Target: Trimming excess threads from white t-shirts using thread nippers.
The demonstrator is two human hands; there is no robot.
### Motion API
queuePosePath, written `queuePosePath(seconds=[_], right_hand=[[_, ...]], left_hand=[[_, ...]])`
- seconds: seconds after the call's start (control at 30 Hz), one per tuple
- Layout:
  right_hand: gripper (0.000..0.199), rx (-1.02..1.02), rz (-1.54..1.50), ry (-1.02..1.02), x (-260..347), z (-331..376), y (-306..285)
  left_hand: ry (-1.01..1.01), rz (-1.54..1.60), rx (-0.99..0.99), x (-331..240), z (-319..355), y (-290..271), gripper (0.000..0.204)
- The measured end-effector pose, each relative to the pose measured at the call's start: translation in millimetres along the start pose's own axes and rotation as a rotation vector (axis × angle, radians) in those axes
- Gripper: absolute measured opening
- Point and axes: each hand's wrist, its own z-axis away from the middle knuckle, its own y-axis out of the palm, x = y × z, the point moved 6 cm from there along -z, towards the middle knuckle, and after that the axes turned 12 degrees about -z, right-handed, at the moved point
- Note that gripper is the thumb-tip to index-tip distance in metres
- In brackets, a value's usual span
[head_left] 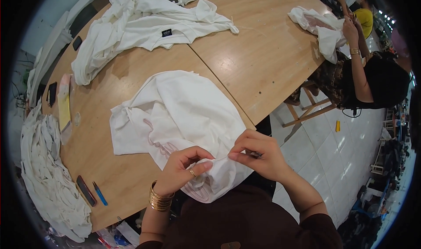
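A white garment (175,113) with a pink line print lies on the wooden table (258,69), its lower end bunched in my lap. My left hand (184,170), with gold bangles and a ring, pinches a fold of that cloth. My right hand (258,154) pinches the cloth just to the right, and a thin thread runs between the two hands. A small dark tool shows under my right fingers; what it is I cannot tell.
More white garments (144,21) are heaped at the table's far side, and a stack (48,174) hangs off the left edge. A blue pen-like tool (100,193) and a dark flat object (86,190) lie near the left. Another person (372,78) sits at right handling white cloth (320,27).
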Motion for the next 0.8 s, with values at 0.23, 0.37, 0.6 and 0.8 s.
queuePosePath(seconds=[0.23,0.37,0.6,0.8], right_hand=[[0.011,-0.046,-0.191,0.177,2,0,-9],[0.013,-0.032,0.085,-0.1,15,-2,-1],[0.024,-0.006,0.335,-0.332,18,9,8],[0.023,-0.045,0.154,-0.228,21,9,10]], left_hand=[[0.417,-0.56,-0.346,-24,13,-7,0.018],[0.572,-0.694,-0.374,-33,16,-3,0.025],[0.613,-0.748,-0.421,-35,20,-3,0.025],[0.607,-0.772,-0.48,-35,23,-3,0.026]])
